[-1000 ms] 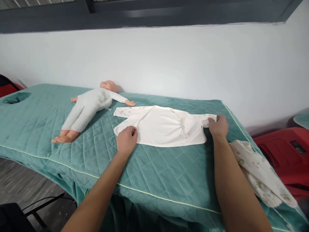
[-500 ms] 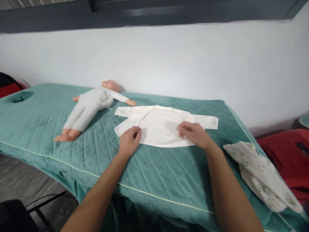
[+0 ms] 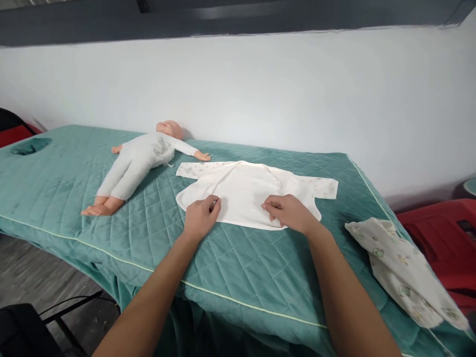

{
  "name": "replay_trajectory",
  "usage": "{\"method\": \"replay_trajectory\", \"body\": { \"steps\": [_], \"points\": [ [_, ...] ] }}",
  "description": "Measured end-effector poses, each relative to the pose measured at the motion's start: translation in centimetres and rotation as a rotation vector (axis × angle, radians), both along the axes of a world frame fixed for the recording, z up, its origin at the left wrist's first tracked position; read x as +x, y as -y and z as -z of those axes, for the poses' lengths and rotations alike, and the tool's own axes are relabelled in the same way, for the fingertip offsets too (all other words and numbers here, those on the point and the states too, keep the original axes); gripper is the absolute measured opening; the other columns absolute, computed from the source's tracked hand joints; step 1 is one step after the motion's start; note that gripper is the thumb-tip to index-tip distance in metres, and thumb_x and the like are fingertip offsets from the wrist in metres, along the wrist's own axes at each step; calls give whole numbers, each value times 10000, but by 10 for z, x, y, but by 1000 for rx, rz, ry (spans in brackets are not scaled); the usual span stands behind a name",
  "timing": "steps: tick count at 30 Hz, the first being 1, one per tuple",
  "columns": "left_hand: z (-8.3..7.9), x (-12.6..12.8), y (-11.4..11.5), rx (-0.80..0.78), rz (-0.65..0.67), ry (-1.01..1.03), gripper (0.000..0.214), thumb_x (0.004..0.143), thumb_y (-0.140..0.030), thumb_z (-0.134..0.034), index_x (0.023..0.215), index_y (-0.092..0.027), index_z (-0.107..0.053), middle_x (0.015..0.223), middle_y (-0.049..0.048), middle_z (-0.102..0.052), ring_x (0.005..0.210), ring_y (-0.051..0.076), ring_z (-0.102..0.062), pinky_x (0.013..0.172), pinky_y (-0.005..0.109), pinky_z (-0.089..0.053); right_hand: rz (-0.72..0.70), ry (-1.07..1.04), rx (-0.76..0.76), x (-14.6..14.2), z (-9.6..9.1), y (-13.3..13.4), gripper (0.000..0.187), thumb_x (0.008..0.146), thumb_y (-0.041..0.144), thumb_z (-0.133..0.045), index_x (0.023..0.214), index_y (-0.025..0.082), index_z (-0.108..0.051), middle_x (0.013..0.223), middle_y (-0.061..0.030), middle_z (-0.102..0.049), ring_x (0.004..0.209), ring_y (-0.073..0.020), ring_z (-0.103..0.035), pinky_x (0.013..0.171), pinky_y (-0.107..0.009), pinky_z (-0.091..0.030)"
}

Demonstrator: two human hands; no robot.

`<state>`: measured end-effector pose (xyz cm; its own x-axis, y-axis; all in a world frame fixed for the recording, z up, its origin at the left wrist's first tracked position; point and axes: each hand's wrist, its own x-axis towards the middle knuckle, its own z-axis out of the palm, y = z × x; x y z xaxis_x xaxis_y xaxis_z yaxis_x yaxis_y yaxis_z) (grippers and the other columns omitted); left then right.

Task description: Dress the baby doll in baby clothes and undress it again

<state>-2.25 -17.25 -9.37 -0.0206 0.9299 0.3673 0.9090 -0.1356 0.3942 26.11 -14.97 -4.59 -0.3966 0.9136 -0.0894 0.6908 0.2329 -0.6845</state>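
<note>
A white baby shirt (image 3: 245,191) lies spread flat on the teal quilted table (image 3: 238,267), its sleeves out to both sides. My left hand (image 3: 201,217) rests on the shirt's near hem at the left, fingers curled and pinching the fabric edge. My right hand (image 3: 288,212) lies on the near hem further right, fingers bent and pressed onto the cloth. A baby doll (image 3: 143,158) in a white suit lies on its back to the left of the shirt, head toward the wall.
A second patterned baby garment (image 3: 401,270) lies crumpled at the table's right end. A red object (image 3: 439,233) stands beyond that end. A face hole (image 3: 31,146) is cut in the table's far left. A white wall runs behind.
My right hand left the shirt's right sleeve and moved left to the near hem. My left hand shifted slightly right along the hem.
</note>
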Motion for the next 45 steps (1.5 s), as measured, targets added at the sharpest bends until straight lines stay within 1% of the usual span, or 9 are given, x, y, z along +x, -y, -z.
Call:
{"method": "replay_trajectory", "body": {
  "steps": [5, 8, 11, 19, 23, 33, 36, 41, 45],
  "points": [
    [0, 2, -1, -9, -30, -30, 330, 982, -399, -435, 987, -220, -712, 662, 4, -678, 677, 193, -654, 630, 286, -332, 223, 26, 333, -17, 20, -14, 272, 961, 297, -514, 1176, 208, -654, 1217, -76, -719, 1131, -230, -657, 991, -347, -481],
    [1, 4, -3, -11, -29, -50, 325, 984, -400, -436, 982, -224, -710, 676, 8, -681, 689, 197, -657, 629, 290, -331, 288, 234, 363, -34, 27, -24, 427, 951, 247, -515, 1344, 84, -559, 1393, -183, -607, 1331, -288, -522, 1144, -387, -358],
    [3, 5, -4, -16, -31, -57, 314, 985, -396, -441, 970, -226, -704, 685, 7, -681, 699, 196, -657, 634, 291, -333, 357, 424, 299, -52, 26, -38, 456, 958, 268, -507, 1332, 10, -548, 1440, -249, -542, 1414, -321, -423, 1185, -391, -282],
    [4, 3, -7, -44, -25, -17, 292, 993, -367, -443, 984, -219, -694, 710, 1, -697, 709, 181, -657, 639, 284, -328, 609, 474, 219, -79, 23, -74, 557, 961, 365, -481, 1349, -35, -500, 1399, -315, -525, 1370, -398, -441, 1173, -499, -246],
    [3, 3, -7, -66, -26, -3, 287, 992, -363, -445, 990, -220, -694, 715, -2, -702, 718, 180, -656, 640, 284, -326, 705, 433, 301, -77, 33, -74, 651, 956, 414, -480, 1481, 46, -367, 1502, -276, -422, 1438, -406, -332, 1153, -521, -285],
    [-2, 3, -5, -97, -23, -5, 274, 1002, -353, -445, 998, -224, -687, 758, 6, -710, 762, 190, -665, 663, 282, -391, 699, 210, 501, -71, 45, -74, 529, 901, 318, -515, 1366, 79, -434, 1432, -266, -433, 1309, -388, -461, 1087, -512, -386],
    [-3, 6, -5, -15, 37, -91, 248, 991, -269, -444, 1014, -211, -685, 916, 56, -728, 912, 216, -663, 799, 314, -470, 665, 248, 493, -73, 44, -71, 442, 915, 302, -484, 1294, 74, -487, 1409, -270, -466, 1278, -377, -489, 1074, -495, -394],
    [1, 21, -24, 11, 308, -242, 354, 938, -113, -437, 1234, -141, -630, 1334, 138, -638, 1261, 247, -568, 1093, 378, -437, 603, 317, 446, -77, 43, -70, 403, 933, 277, -436, 1244, 39, -531, 1412, -290, -506, 1357, -370, -446, 1140, -486, -333],
    [2, 38, -62, -86, 249, -201, 425, 996, -208, -374, 1362, -67, -538, 1518, 189, -502, 1428, 284, -450, 1193, 425, -359, 598, 299, 430, -74, 45, -73, 444, 934, 303, -448, 1276, 28, -513, 1438, -289, -492, 1370, -368, -450, 1156, -475, -322]
  ]
}}
